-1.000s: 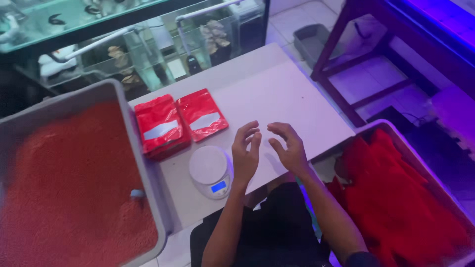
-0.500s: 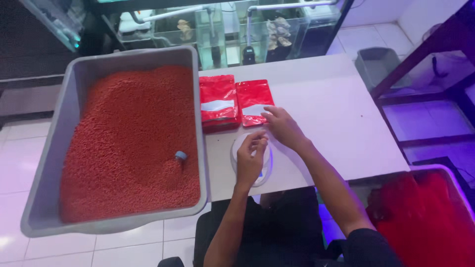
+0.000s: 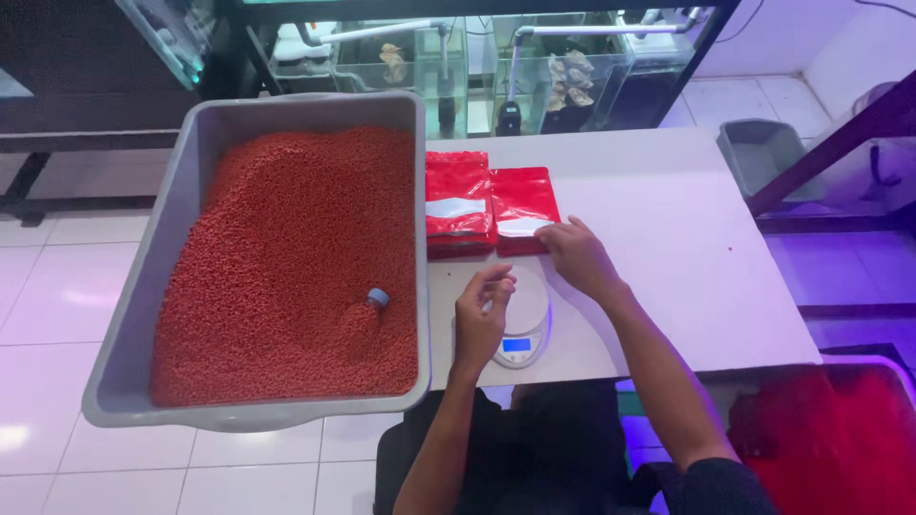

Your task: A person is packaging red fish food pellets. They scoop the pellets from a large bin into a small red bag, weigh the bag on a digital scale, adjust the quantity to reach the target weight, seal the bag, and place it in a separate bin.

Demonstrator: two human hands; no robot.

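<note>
Change: half a second ago the right hand (image 3: 575,257) was at the red pouches; it now rests fingertips on the near edge of the right-hand flat red foil pouch (image 3: 523,208), which suggests that pouch is being picked.
Left hand: the left hand (image 3: 480,319) hovers over the round white digital kitchen scale (image 3: 520,324) at centre frame, fingers curled, grasping nothing.
Right grip: loose, touching the pouch, not closed on it as far as the view shows.
Pouches: two piles side by side on the white counter (image 3: 668,248); how many per pile is unclear.
Tub: one large grey plastic tub (image 3: 153,267) of red pellets (image 3: 277,257) at left, with one small blue-capped scoop (image 3: 376,299) half buried.
</note>
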